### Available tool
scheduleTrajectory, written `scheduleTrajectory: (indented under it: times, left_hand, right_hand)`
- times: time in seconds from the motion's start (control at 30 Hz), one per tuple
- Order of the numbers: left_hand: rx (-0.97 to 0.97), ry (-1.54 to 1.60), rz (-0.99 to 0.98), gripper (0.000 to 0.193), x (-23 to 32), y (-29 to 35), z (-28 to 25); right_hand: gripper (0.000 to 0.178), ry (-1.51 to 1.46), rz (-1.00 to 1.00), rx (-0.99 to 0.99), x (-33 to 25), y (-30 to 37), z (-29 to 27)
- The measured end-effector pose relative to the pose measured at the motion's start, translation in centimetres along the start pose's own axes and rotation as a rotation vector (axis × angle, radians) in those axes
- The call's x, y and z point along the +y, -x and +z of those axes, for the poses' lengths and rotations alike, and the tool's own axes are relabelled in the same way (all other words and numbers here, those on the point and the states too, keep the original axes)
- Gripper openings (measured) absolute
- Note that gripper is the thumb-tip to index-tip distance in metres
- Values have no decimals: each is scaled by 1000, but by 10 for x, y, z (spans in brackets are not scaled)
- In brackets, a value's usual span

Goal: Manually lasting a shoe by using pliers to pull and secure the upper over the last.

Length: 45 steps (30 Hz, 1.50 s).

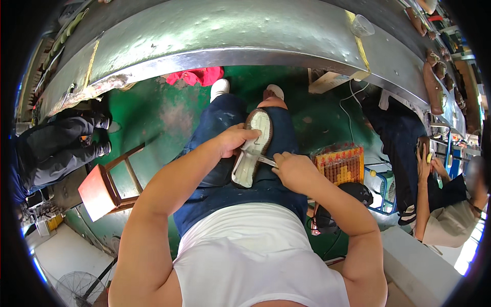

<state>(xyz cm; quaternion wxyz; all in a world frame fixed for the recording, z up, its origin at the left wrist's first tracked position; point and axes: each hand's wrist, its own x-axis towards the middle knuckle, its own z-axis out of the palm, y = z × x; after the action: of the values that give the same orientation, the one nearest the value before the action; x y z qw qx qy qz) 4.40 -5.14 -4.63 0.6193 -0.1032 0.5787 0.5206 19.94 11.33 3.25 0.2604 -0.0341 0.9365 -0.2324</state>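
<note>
Across my thighs lies a shoe (245,173), its underside turned up, with a whitish bottom and a brown edge. My left hand (238,139) is closed on its left side near the middle, the thumb pressed on the pale bottom. In my right hand (294,170) a thin, flat, light-coloured tool (266,160) is pinched. Its tip lies over the shoe's middle, close to my left fingers; the tool's exact kind cannot be made out, and my right fingers hide its handle.
A long metal-topped bench (220,30) spans the far side, with a clear cup (362,25) on it. A red-topped stool (97,192) stands left. At right are a beaded seat mat (340,166) and a seated co-worker (450,220). A red cloth (197,76) lies under the bench.
</note>
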Motion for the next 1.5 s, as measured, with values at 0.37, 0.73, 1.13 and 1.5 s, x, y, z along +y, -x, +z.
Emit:
scheduleTrajectory:
  times: [0.37,0.73,1.13,1.5]
  left_hand:
    - [13,-198,287,69,-29,10,13]
    - [128,-197,555,81,-66,2,25]
    - [91,-454,477,99,-84,30,11]
    - [101,-440,509,109,-93,24,5]
  right_hand:
    - [23,-274,168,-54,24,29,27]
    - [17,98,58,96,4,50,36]
    - [35,-459,101,-143,44,34,-10]
    - [45,-459,8,308,7,-20,-23]
